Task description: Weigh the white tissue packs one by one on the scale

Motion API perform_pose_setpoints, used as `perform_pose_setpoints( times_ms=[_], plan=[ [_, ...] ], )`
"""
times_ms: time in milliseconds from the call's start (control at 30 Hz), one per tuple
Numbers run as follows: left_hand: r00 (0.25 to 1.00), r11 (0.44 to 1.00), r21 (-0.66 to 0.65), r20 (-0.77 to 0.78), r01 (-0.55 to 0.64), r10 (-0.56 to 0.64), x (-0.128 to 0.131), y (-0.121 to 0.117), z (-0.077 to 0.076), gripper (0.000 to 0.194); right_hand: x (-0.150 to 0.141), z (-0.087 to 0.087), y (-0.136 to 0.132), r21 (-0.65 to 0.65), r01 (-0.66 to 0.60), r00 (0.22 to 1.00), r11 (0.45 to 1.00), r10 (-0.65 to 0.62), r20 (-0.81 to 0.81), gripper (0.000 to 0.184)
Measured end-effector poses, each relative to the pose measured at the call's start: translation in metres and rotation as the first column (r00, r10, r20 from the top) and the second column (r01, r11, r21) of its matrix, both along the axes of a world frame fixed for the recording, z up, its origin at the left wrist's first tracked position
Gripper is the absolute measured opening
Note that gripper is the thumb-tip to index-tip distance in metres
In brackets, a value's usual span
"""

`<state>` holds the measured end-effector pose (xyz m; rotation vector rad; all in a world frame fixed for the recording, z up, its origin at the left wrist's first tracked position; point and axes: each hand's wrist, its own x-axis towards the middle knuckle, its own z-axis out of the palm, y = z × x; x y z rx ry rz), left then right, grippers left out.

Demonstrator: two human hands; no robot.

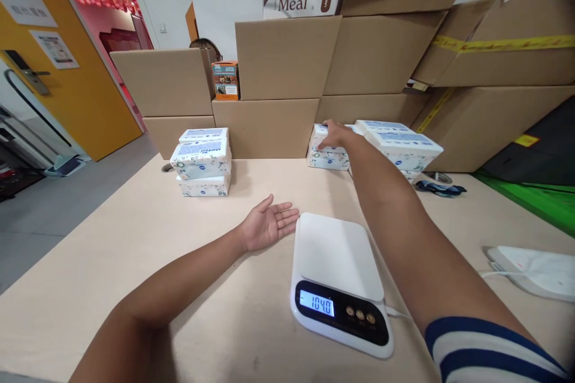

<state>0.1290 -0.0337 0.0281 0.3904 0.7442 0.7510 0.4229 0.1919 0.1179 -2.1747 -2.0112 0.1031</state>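
Observation:
My right hand (336, 133) reaches to the back of the table, its fingers bent over the top pack of tissues (318, 141) in a small stack. Beneath that lies another tissue pack (329, 160). My left hand (268, 224) rests palm up with the fingers stretched out, its fingertips right at the left edge of a white digital scale (339, 254). Nothing lies on the scale's plate, and its lit display (317, 303) reads about 104.0. More tissue packs (398, 143) are stacked to the right, partly behind my right forearm.
Another stack of tissue packs (203, 158) stands at the back left. Cardboard boxes (266, 128) line the rear edge, with a small orange box (226, 80) on them. A white device (534, 272) with a cable and a dark blue strap (441, 188) lie to the right.

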Motion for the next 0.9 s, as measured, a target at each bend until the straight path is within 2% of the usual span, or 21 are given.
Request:
perform_pose_setpoints(
  times_ms=[167, 333, 500, 633, 800, 900],
  plan=[
    [1.0, 1.0, -0.005, -0.023, -0.009, 0.008, 0.002, -0.002, 0.005, 0.061, -0.001, -0.002, 0.006, -0.024, -0.058, 0.997, 0.998, 0.059, 0.049, 0.128],
    [1.0, 1.0, 0.002, -0.022, -0.004, 0.004, 0.003, -0.002, 0.005, 0.059, -0.005, -0.006, 0.005, -0.029, -0.061, 0.993, 0.998, 0.064, 0.1, 0.132],
    [0.999, 1.0, 0.025, -0.035, 0.013, -0.012, 0.002, -0.001, 0.003, 0.06, -0.004, -0.015, -0.001, 0.005, -0.058, 0.99, 0.998, 0.057, 0.128, 0.129],
    [0.999, 0.999, 0.038, -0.04, 0.011, -0.009, 0.002, 0.0, 0.003, 0.059, -0.003, -0.026, -0.004, 0.016, -0.078, 0.987, 0.997, 0.075, 0.141, 0.136],
    [0.999, 0.999, 0.047, -0.042, 0.015, -0.013, 0.003, 0.001, 0.004, 0.054, -0.007, -0.039, -0.022, 0.053, -0.093, 0.981, 0.994, 0.083, 0.174, 0.14],
    [0.999, 0.998, 0.058, -0.043, 0.021, -0.018, 0.004, 0.002, 0.003, 0.051, -0.007, -0.035, -0.036, 0.061, -0.114, 0.97, 0.992, 0.098, 0.222, 0.137]
  ],
)
